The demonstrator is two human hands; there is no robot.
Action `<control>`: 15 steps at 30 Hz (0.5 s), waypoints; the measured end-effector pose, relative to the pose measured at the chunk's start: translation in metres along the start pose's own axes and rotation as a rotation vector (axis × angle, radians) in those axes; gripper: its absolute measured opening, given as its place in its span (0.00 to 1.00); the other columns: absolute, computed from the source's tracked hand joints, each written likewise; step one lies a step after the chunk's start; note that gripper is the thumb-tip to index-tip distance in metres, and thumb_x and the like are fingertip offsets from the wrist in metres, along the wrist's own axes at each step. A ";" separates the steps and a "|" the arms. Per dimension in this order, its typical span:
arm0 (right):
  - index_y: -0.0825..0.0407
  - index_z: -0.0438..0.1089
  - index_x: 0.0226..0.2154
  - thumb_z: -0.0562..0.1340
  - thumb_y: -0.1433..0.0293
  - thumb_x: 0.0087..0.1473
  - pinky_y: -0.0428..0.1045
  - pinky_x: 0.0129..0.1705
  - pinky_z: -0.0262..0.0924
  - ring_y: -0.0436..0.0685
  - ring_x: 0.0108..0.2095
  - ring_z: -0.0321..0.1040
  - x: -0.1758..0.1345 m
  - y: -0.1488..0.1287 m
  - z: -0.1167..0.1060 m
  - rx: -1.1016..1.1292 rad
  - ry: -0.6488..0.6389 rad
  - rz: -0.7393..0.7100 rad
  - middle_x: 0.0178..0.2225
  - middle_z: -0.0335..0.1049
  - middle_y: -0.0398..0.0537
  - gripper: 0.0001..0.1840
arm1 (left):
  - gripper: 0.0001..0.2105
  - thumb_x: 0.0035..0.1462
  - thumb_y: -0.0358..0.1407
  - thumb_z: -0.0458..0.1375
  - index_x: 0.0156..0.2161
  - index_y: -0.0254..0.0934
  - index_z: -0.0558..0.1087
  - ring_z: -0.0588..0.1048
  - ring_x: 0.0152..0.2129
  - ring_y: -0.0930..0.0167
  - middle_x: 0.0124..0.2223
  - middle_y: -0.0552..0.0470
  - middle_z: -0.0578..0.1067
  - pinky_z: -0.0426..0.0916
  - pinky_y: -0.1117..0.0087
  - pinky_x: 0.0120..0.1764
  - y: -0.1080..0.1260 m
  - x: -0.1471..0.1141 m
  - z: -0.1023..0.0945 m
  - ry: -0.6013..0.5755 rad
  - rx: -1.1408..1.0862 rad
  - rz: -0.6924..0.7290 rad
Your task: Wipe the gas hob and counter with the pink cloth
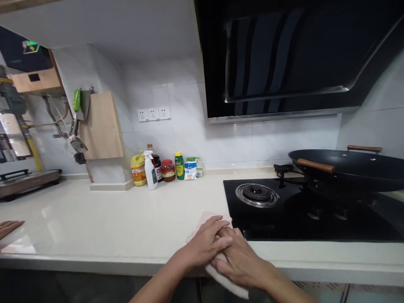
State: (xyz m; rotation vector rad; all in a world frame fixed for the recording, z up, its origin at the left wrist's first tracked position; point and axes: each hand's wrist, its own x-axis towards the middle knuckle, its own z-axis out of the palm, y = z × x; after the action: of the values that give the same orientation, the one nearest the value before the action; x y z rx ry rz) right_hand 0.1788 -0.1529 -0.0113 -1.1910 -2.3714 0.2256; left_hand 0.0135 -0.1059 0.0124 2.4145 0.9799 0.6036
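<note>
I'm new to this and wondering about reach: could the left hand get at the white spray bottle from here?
Probably yes, perhaps with some leaning: the left hand overlaps the right hand at the cloth, but nothing visible on the countertop stands between it and the white spray bottle.

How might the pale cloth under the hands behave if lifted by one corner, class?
The cloth would probably flop, since its near end droops past the counter's front edge. It looks thin, so likely light, and seems soft enough to survive squeezing.
</note>
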 end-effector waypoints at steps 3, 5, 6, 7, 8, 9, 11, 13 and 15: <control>0.44 0.57 0.64 0.59 0.64 0.56 0.61 0.62 0.51 0.63 0.61 0.53 -0.016 0.007 -0.005 0.039 0.059 -0.042 0.62 0.56 0.53 0.33 | 0.33 0.61 0.53 0.54 0.67 0.43 0.57 0.57 0.65 0.60 0.68 0.46 0.60 0.48 0.52 0.65 0.009 -0.005 0.018 -0.003 0.049 -0.040; 0.44 0.61 0.61 0.59 0.66 0.56 0.58 0.62 0.52 0.61 0.61 0.55 -0.034 0.023 -0.008 0.045 0.116 -0.068 0.62 0.57 0.51 0.29 | 0.36 0.60 0.55 0.54 0.69 0.43 0.54 0.57 0.65 0.58 0.68 0.45 0.59 0.48 0.50 0.65 0.011 -0.006 0.025 -0.002 0.109 -0.046; 0.44 0.63 0.59 0.58 0.66 0.58 0.57 0.62 0.53 0.60 0.61 0.56 -0.045 0.037 -0.010 0.036 0.161 -0.061 0.62 0.58 0.51 0.26 | 0.38 0.58 0.56 0.56 0.69 0.43 0.53 0.56 0.65 0.57 0.69 0.44 0.59 0.47 0.48 0.65 0.012 -0.006 0.028 -0.001 0.149 -0.048; 0.45 0.65 0.58 0.57 0.65 0.60 0.56 0.61 0.56 0.59 0.60 0.58 -0.058 0.054 -0.012 0.024 0.221 -0.026 0.61 0.60 0.51 0.24 | 0.41 0.55 0.57 0.58 0.69 0.43 0.53 0.56 0.65 0.54 0.69 0.43 0.58 0.48 0.47 0.64 0.012 -0.006 0.031 0.001 0.194 -0.055; 0.45 0.66 0.57 0.56 0.63 0.61 0.56 0.59 0.58 0.59 0.58 0.61 -0.072 0.074 -0.014 -0.013 0.305 0.031 0.59 0.63 0.52 0.22 | 0.44 0.51 0.58 0.61 0.69 0.44 0.54 0.56 0.65 0.52 0.69 0.41 0.58 0.48 0.45 0.64 0.012 -0.007 0.034 0.009 0.238 -0.070; 0.45 0.67 0.56 0.54 0.61 0.63 0.56 0.58 0.59 0.60 0.57 0.63 -0.088 0.097 -0.016 -0.069 0.404 0.093 0.57 0.66 0.52 0.21 | 0.46 0.46 0.59 0.64 0.68 0.45 0.56 0.57 0.64 0.50 0.68 0.41 0.58 0.49 0.44 0.63 0.011 -0.008 0.039 0.025 0.278 -0.088; 0.45 0.71 0.50 0.52 0.58 0.64 0.56 0.55 0.62 0.60 0.54 0.66 -0.119 0.142 -0.019 -0.197 0.615 0.235 0.54 0.69 0.51 0.19 | 0.48 0.38 0.58 0.68 0.65 0.47 0.61 0.61 0.61 0.48 0.66 0.40 0.62 0.53 0.44 0.60 0.009 -0.009 0.052 0.094 0.343 -0.108; 0.46 0.73 0.48 0.52 0.56 0.63 0.57 0.53 0.62 0.61 0.52 0.68 -0.147 0.177 -0.018 -0.335 0.728 0.326 0.52 0.71 0.52 0.20 | 0.48 0.34 0.59 0.69 0.63 0.48 0.65 0.65 0.57 0.48 0.62 0.40 0.67 0.57 0.45 0.57 0.006 -0.011 0.072 0.213 0.395 -0.083; 0.47 0.74 0.46 0.51 0.55 0.63 0.58 0.52 0.62 0.63 0.51 0.69 -0.168 0.193 -0.011 -0.487 0.779 0.349 0.51 0.73 0.51 0.21 | 0.48 0.31 0.59 0.70 0.61 0.48 0.67 0.67 0.52 0.48 0.57 0.39 0.69 0.61 0.46 0.54 0.003 -0.010 0.094 0.338 0.445 -0.031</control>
State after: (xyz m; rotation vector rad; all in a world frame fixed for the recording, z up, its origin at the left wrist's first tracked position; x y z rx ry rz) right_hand 0.4073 -0.1685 -0.1262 -1.5416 -1.5571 -0.6336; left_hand 0.0604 -0.1391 -0.0629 2.7256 1.4156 0.8803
